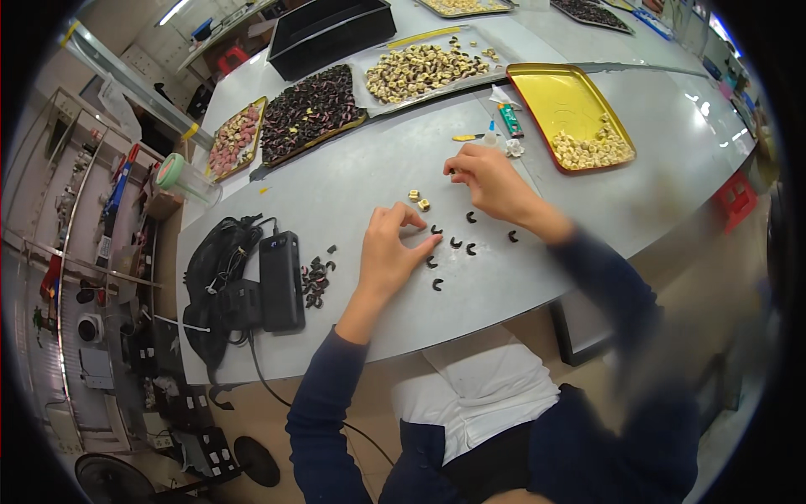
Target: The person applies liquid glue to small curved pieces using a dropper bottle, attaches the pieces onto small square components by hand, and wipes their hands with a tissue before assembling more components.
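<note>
My left hand [389, 250] is low over the grey table [353, 189], thumb and forefinger apart around a small black C-shaped piece [436, 229]. To its right, my right hand [494, 181] is pinched, with a small dark piece [452, 171] showing at the fingertips; its exact shape is mostly hidden. Between the hands lie two small cream-and-brown cube-like pieces [423, 204]. Several more black curved pieces [471, 249] are scattered singly on the tabletop, below and right of my left hand.
Farther off are a yellow tray [537, 92] of cream pieces, a tray of brown-and-cream pieces [428, 71], a heap of black pieces [306, 113], a pink-piece tray [236, 141] and a black bin [327, 38]. A power bank [281, 281] with cables lies left, beside a small dark pile [316, 281].
</note>
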{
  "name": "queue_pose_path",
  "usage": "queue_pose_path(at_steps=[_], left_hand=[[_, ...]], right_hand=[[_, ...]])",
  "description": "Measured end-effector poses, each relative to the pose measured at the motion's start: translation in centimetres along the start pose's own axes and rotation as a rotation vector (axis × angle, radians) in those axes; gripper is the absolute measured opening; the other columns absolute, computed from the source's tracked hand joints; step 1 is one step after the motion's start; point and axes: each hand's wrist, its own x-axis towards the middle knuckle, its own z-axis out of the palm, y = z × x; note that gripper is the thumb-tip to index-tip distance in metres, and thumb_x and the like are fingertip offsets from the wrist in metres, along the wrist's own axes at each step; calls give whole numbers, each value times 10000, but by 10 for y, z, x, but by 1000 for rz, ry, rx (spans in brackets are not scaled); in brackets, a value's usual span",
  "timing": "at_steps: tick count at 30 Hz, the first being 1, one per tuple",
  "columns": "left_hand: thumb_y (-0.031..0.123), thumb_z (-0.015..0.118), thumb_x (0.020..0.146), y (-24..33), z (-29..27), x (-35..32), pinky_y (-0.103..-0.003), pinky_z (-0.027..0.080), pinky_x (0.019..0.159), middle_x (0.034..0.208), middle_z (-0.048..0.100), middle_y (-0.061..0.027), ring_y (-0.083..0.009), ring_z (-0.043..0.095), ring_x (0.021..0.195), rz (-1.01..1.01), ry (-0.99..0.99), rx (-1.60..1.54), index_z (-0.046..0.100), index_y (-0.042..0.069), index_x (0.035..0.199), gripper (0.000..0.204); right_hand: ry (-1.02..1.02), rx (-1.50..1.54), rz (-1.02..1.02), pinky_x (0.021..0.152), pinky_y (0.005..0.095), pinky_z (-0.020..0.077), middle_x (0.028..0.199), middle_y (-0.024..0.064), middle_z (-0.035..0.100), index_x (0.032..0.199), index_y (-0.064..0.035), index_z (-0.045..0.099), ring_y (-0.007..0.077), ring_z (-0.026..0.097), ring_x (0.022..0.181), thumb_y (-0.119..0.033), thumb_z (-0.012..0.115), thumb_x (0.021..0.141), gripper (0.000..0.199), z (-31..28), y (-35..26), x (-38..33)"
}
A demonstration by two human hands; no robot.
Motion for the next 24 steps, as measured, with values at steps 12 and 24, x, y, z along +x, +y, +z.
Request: queue_pose_path(at_steps=[12, 24], left_hand=[[93, 789, 709, -2, 4, 4, -297, 445, 669, 850, 667, -13, -171, 578, 830, -16, -8, -64, 591, 69, 840, 239], [54, 777, 716, 1, 6, 10, -352, 520, 841, 956, 629, -72, -227, 606, 951, -71, -102, -90, 558, 50, 929, 305]], right_hand=[[-92, -47, -12, 805, 379, 484, 960, 145, 608, 1040, 22, 665, 308, 592, 917, -8, 622, 845, 202, 11, 13, -1], [-71, -95, -32, 789, 363, 492, 976, 128, 597, 1052, -2, 629, 299, 593, 934, -40, 632, 854, 202, -3, -6, -4]])
